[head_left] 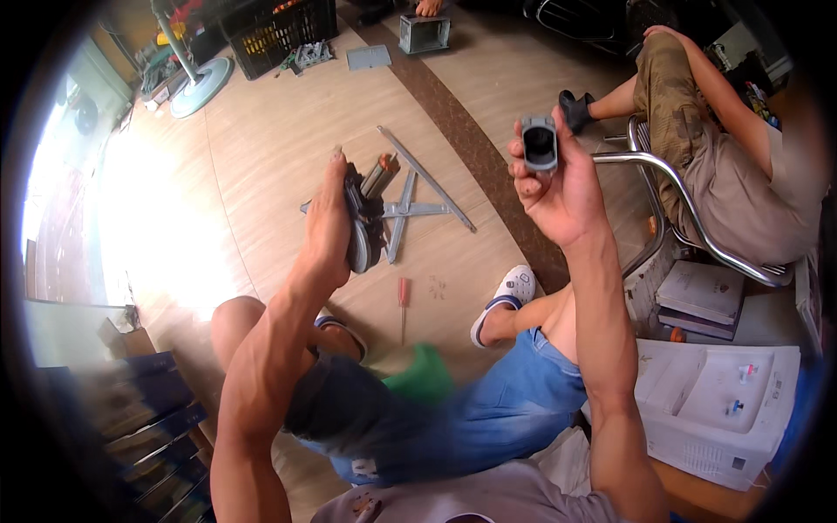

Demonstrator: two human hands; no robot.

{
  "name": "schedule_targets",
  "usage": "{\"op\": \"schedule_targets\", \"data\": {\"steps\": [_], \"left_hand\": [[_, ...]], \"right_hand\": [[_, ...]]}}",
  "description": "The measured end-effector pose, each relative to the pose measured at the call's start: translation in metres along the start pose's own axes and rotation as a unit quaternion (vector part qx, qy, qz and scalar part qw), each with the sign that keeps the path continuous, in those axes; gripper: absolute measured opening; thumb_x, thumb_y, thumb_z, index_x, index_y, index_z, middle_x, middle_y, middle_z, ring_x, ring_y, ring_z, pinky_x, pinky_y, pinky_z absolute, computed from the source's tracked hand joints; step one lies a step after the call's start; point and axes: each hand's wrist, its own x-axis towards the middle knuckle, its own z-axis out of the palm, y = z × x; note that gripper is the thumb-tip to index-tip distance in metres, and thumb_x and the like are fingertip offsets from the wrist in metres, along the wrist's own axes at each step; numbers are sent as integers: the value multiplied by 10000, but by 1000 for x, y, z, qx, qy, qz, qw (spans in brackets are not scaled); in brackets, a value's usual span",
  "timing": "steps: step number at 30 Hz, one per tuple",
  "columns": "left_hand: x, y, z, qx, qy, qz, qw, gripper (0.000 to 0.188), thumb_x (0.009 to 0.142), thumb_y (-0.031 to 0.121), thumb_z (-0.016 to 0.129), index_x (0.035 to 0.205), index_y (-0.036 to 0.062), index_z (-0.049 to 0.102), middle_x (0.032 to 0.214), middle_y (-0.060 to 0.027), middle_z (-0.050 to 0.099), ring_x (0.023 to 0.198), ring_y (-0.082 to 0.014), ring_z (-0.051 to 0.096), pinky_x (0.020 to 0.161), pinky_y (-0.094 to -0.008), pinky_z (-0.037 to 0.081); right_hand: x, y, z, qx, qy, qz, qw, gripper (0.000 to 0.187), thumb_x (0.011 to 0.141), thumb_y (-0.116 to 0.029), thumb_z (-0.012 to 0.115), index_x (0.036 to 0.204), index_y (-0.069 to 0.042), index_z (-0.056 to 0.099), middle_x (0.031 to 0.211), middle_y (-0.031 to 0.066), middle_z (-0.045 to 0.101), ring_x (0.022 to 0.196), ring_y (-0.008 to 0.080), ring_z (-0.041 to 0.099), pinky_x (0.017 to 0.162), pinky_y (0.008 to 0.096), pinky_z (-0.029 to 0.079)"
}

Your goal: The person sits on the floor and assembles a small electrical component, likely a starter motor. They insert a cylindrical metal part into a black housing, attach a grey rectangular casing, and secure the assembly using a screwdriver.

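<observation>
Mechanism [363, 228] with metal cylinder [377, 181], clasped in left hand [328, 225], hollow grey oblong casing [540, 165], pinched in right hand [568, 196]

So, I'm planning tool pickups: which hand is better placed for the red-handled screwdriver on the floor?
Probably the left hand: it appears nearer the screwdriver than the right hand. Both are occupied: left with a dark mechanism, right with a grey housing.

A black plastic crate [261, 48] sits at the back, near a round stand base [202, 87] with a pole [173, 37]. A brown stripe [475, 144] runs across the floor [270, 122]. On the right, a person [684, 113] sits on a shiny metal chair [645, 158]. Near it are books [700, 289] and a white water dispenser [706, 418].
</observation>
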Motion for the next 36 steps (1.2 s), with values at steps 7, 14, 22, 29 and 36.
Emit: {"op": "schedule_targets", "data": {"steps": [7,14,22,29,36], "left_hand": [[7,-7,12,31,13,-10,999,627,940,675,483,897,57,579,692,-67,549,496,-193,563,448,-335,504],[21,-13,22,57,-13,-21,998,591,957,660,469,891,80,561,671,-55,545,497,-174,546,455,-331,506],[24,-5,33,42,-7,-20,999,604,951,677,461,905,83,558,672,-58,549,504,-169,544,458,-328,504],[23,-1,38,47,7,-19,999,660,984,656,407,925,22,582,676,-116,609,515,-188,578,460,-334,481],[23,0,39,57,6,-11,998,678,992,660,385,903,19,590,669,-107,603,503,-175,568,454,-319,473]], "right_hand": [[-6,-6,2,29,9,-20,999,471,1011,-432,548,1190,2,592,1007,130,659,742,197,649,569,229,571],[3,-8,5,1,34,-65,997,314,1054,-288,490,1137,-6,600,967,124,679,834,233,695,661,251,606],[5,-7,-5,0,-18,-21,1000,339,1037,-291,512,1142,6,637,1001,103,708,874,239,702,760,296,591],[5,-5,-7,11,-11,-27,1000,340,1040,-272,498,1140,17,645,978,118,718,873,253,710,732,302,603],[5,-5,-7,33,-13,-19,999,337,1044,-256,480,1143,25,638,969,131,717,848,261,721,692,290,620]]}}
